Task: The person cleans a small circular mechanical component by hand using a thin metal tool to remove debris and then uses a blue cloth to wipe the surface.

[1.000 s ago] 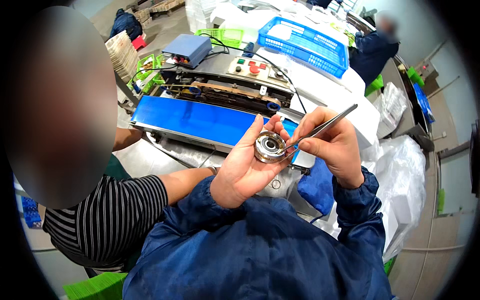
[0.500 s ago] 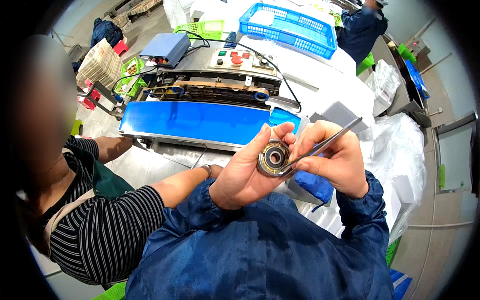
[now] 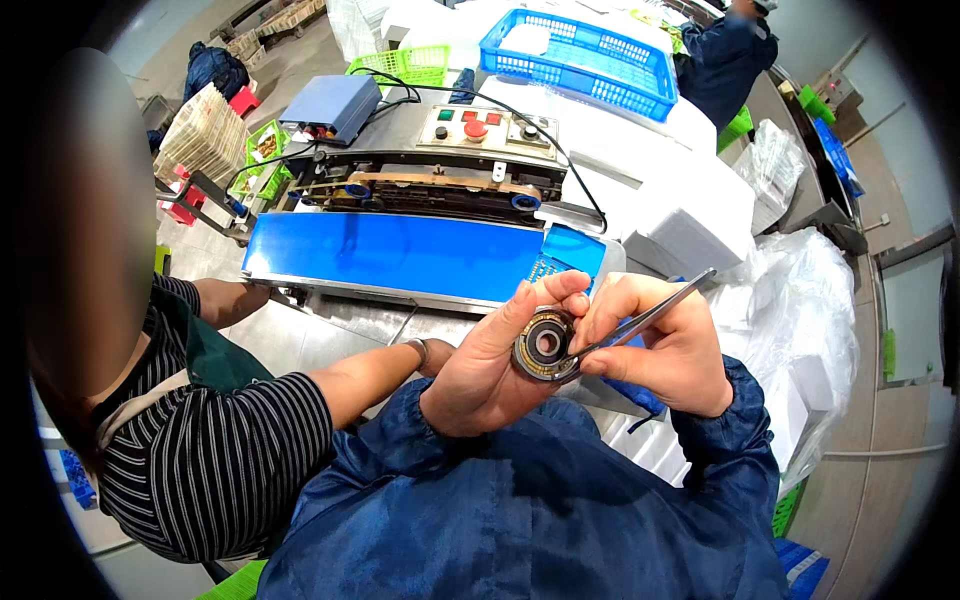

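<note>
My left hand is closed around the edge of a round metal part. It has a dark ring around a central hole and a brass-coloured band inside its rim. Pinched in my right hand is a pair of metal tweezers, slanting down to the left. Their tip meets the right side of the round part, though fingers partly hide the contact. Beyond my hands stands a belt sealing machine with a blue conveyor belt.
A co-worker in a striped top is close on my left, one arm reaching beside mine. A blue crate and a white box stand on the white-covered table. Plastic sheeting bulges at the right.
My hands, the round part and the tweezers sit slightly lower in view. The tweezers now lie at a flatter angle, with their tip further over the part's face.
</note>
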Demonstrator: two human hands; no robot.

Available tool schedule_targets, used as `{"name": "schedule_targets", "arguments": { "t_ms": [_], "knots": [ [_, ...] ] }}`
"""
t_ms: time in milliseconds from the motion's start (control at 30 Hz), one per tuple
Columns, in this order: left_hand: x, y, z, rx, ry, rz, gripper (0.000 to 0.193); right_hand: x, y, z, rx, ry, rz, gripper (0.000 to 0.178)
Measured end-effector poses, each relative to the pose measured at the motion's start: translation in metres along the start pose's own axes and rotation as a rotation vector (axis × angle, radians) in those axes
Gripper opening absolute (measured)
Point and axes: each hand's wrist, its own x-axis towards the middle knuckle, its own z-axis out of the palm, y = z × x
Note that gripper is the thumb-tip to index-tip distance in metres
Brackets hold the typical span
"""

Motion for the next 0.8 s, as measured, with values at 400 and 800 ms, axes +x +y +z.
{"name": "schedule_targets", "arguments": {
  "t_ms": [400, 800],
  "knots": [
    [-0.002, 0.0025, -0.0009, 0.025, 0.0, -0.019, 0.043, 0.0036, 0.0, 0.0014, 0.006, 0.013, 0.008, 0.017],
    [-0.0033, 0.0052, -0.0023, 0.018, 0.037, -0.038, 0.047, 0.0068, 0.0045, 0.0011, -0.006, -0.008, -0.005, 0.018]
  ]
}}
